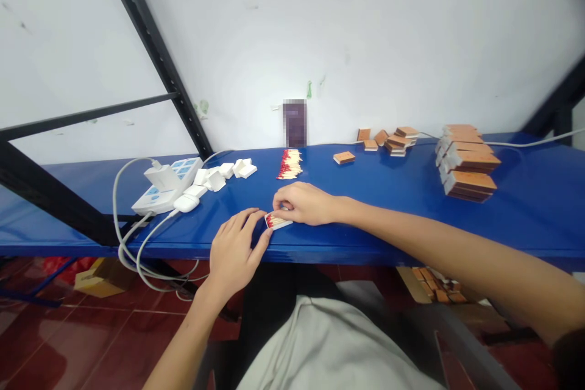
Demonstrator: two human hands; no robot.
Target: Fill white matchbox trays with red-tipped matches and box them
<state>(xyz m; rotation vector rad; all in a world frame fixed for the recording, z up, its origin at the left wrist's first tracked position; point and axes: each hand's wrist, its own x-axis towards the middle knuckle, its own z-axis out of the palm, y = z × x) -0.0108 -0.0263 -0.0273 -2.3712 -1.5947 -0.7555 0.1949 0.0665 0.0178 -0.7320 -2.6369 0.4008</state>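
Observation:
A small white matchbox tray [280, 226] lies near the front edge of the blue shelf, with red-headed matches [276, 219] inside. My left hand [237, 247] grips the tray's left end between thumb and index finger. From the right, my right hand [305, 202] reaches over the tray, its fingers curled and pressed on the matches, hiding the tray's right part. Just behind the hands is a pile of loose matches [290, 164], heads to the left. Several empty white trays [216, 180] lie to the left.
A white power strip [158, 195] with a charger and cables [130, 244] stands at the left by a black post. One brown matchbox [344, 158] lies alone; more matchboxes [397, 145] are behind it. Stacked matchboxes [470, 164] stand at right. A purple pack [295, 123] leans on the wall.

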